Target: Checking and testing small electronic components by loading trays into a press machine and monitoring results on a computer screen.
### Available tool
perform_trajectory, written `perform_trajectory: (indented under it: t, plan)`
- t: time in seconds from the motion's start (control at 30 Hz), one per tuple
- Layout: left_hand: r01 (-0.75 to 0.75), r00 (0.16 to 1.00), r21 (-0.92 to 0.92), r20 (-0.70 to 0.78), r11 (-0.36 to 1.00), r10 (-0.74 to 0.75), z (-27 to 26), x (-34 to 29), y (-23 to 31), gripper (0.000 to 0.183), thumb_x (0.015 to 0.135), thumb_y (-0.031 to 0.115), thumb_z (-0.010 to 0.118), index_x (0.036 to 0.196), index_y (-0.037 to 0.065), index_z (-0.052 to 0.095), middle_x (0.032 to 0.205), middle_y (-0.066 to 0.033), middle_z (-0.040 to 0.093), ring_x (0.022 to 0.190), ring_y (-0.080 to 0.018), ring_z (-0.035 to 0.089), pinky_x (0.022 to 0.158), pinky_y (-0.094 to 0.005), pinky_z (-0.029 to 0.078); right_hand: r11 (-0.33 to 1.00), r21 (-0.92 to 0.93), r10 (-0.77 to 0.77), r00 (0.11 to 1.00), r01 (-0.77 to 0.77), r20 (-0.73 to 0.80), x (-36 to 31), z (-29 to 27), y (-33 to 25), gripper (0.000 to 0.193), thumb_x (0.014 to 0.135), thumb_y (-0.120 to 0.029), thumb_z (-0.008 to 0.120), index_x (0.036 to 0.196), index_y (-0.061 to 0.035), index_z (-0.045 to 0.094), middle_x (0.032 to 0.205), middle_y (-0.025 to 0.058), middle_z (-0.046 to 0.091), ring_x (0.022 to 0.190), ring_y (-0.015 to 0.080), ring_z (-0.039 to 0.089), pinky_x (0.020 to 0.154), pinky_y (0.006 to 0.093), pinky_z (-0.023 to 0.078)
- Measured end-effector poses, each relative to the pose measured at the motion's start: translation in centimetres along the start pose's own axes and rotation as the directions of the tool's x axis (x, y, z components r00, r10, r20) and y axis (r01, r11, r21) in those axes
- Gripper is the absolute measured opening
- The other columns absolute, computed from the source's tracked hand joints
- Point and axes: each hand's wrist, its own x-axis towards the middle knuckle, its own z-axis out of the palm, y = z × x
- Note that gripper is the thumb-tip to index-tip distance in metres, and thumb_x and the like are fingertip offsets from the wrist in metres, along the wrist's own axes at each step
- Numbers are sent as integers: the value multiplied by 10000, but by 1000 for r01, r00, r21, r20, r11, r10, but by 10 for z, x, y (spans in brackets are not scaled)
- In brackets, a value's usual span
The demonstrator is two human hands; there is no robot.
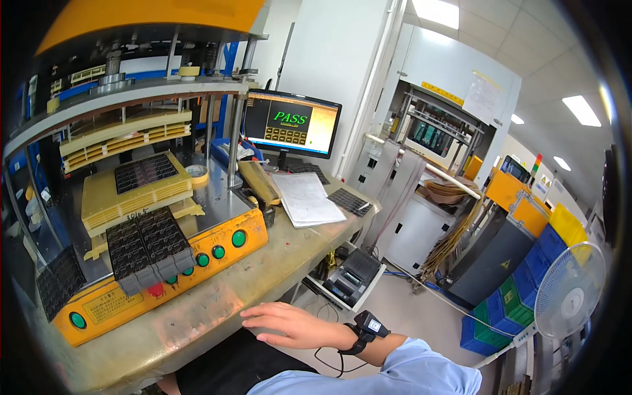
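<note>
My right hand [293, 326] is by the front edge of the worn workbench [217, 296], above my dark-clothed lap. Its fingers are stretched out and nothing is in them. A black strapped device sits on that wrist. My left hand does not show; only a small patch of skin appears at the lower left edge. Beyond the bench edge stands a press with a yellow front panel [217, 263] and several green buttons. Stacked black circuit board panels [146, 245] lie over its front. Another black panel [146, 172] rests on the yellowish fixture [135, 197] under the raised upper plate.
A black panel [59, 283] leans at the press's left. Behind the bench are a lit monitor [293, 124], paper sheets [306, 199] and a tape roll [197, 174]. To the right are a small black printer [355, 276], stacked blue and green crates [510, 303] and a fan [570, 289].
</note>
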Motion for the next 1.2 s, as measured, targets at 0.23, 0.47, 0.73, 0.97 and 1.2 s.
perform_trajectory:
  t: [0.23, 0.47, 0.73, 0.97, 1.2]
  plan:
    - [-22, 1000, 8, -8, 1000, 22, 5, 2, 2, 352, 929, 154, 542, 1253, 16, 529, 1166, -155, 543, 1048, -306, 544, 896, -422, 466, 999, 27, 18, 1000, -18, 5, -1, -1, 7, 337, 1002, -261, 563, 1278, -68, 556, 1408, 106, 509, 1261, 303, 516, 1053, 424, 421]
    - [-49, 998, 14, -37, 999, 50, -2, 4, 2, 342, 913, 144, 560, 1230, 17, 543, 1124, -148, 559, 1011, -300, 554, 874, -417, 469, 1000, 6, -11, 1000, 11, 12, 3, 6, 14, 347, 1005, -268, 557, 1289, -70, 557, 1406, 101, 510, 1267, 297, 514, 1044, 420, 428]
    - [-147, 972, 77, -173, 986, 158, -46, 20, 12, 331, 895, 133, 581, 1205, 17, 558, 1075, -139, 578, 968, -294, 564, 849, -411, 472, 989, 111, -97, 995, 100, -24, 22, 16, 5, 350, 1004, -272, 563, 1298, -82, 577, 1368, 100, 550, 1247, 297, 536, 1035, 413, 445]
    - [-271, 844, 217, -414, 938, 340, -137, 60, 45, 322, 879, 123, 599, 1182, 18, 572, 1033, -131, 594, 930, -289, 574, 827, -406, 475, 968, 174, -191, 981, 183, 32, 45, 46, 1, 343, 996, -239, 590, 1305, -91, 609, 1333, 94, 593, 1219, 269, 570, 1021, 381, 469]
    - [-257, 775, 351, -481, 900, 409, -173, 90, 57, 313, 863, 113, 617, 1160, 18, 585, 991, -123, 610, 893, -284, 583, 805, -401, 478, 928, 229, -301, 954, 295, -9, 64, 58, -2, 344, 998, -297, 567, 1262, -81, 611, 1308, 111, 601, 1191, 295, 582, 988, 394, 483]
